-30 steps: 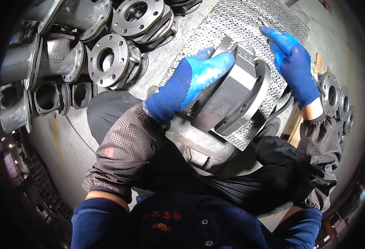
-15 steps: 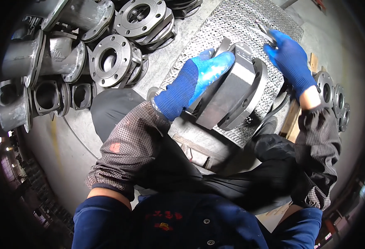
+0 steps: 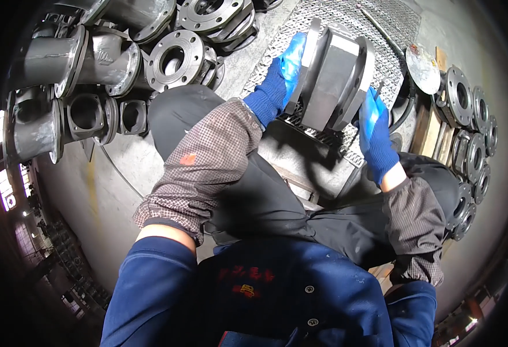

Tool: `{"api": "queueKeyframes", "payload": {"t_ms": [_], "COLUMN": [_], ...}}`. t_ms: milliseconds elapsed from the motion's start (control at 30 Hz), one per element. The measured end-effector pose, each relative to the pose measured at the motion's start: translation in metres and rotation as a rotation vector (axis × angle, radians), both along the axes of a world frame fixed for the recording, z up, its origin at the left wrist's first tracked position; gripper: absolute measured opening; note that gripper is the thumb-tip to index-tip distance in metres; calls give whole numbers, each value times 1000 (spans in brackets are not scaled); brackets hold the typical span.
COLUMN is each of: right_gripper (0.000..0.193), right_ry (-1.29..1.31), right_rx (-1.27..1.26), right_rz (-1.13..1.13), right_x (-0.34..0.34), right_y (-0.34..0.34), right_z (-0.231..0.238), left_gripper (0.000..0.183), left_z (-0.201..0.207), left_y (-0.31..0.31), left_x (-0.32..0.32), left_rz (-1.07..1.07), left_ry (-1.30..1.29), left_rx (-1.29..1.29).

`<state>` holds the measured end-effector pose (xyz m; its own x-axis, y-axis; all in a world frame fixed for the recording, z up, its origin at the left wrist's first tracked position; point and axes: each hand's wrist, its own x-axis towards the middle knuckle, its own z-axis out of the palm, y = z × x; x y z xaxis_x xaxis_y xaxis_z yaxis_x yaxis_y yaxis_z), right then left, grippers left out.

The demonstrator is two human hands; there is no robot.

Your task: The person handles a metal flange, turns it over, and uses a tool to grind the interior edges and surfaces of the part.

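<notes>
1. A big dark metal part [image 3: 330,81] with a round plate on each side stands on a bumpy metal sheet [image 3: 395,20], in front of the person.
2. The left hand [image 3: 286,70], in a blue glove, grips the edge of the part's left plate.
3. The right hand [image 3: 374,132], gloved too, is right beside the right plate; I cannot tell if its fingers grip it.
4. Grey pipes [image 3: 47,61] lie on the left, and metal rings [image 3: 458,95] on the right.
</notes>
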<state>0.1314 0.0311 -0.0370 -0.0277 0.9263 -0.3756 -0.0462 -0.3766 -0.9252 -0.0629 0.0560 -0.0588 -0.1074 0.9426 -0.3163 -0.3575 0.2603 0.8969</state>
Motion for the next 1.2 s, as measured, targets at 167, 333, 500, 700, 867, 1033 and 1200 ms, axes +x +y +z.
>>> {"api": "queueKeyframes", "payload": {"t_ms": [167, 333, 500, 700, 867, 1033, 1200], "right_gripper": [19, 44, 45, 31, 50, 43, 41], "right_ry": [-187, -633, -705, -636, -296, -366, -378], "right_rx": [340, 875, 588, 882, 390, 236, 316], "right_rz": [244, 652, 748, 604, 236, 151, 196], "right_x": [22, 50, 53, 33, 27, 26, 44], "right_y": [14, 7, 21, 26, 38, 32, -12], "right_z": [-19, -3, 6, 4, -16, 7, 7], "left_gripper": [73, 43, 35, 28, 23, 28, 33], "left_z": [12, 63, 76, 42, 44, 40, 30], "left_y": [-11, -37, -25, -1, 8, 11, 8], "left_x": [2, 30, 43, 14, 26, 30, 30], "left_rz": [-57, -123, 1, 54, 191, 160, 121], "left_ry": [129, 67, -210, -327, -336, -429, -506], "left_rx": [-181, -68, -244, -173, -147, -164, -172]}}
